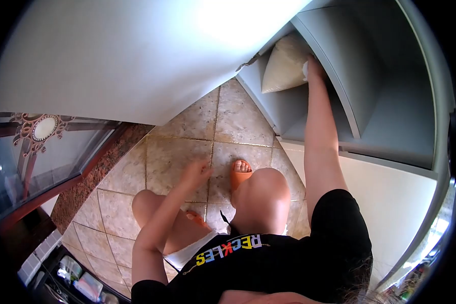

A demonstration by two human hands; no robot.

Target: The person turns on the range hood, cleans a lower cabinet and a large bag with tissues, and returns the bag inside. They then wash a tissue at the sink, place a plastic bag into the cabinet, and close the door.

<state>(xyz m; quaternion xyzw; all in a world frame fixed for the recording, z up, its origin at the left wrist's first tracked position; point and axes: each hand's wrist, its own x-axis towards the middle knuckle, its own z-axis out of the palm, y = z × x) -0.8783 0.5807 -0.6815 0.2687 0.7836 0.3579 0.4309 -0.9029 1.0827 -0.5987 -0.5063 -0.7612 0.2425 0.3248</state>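
Observation:
My right hand (315,69) reaches deep into the grey cabinet (289,119), its arm stretched over the lower edge. By its fingers shows a crumpled white piece (305,71), cloth or paper; the hand seems closed on it, though the fingertips are partly hidden. Right beside it, a plump see-through bag (285,63) with pale cream contents rests in the cabinet's narrow far section. I cannot tell whether the hand touches the bag. My left hand (196,175) hangs above the tiled floor in front of my knees, its fingers loosely curled and apart, with nothing visible in it.
A large white door panel (121,61) stands at the upper left. An upright grey divider (334,76) splits the cabinet. At left is a dark-framed glass door (40,157) with an ornament. A black tray (68,294) of small items is at lower left. My feet stand on tiles (177,157).

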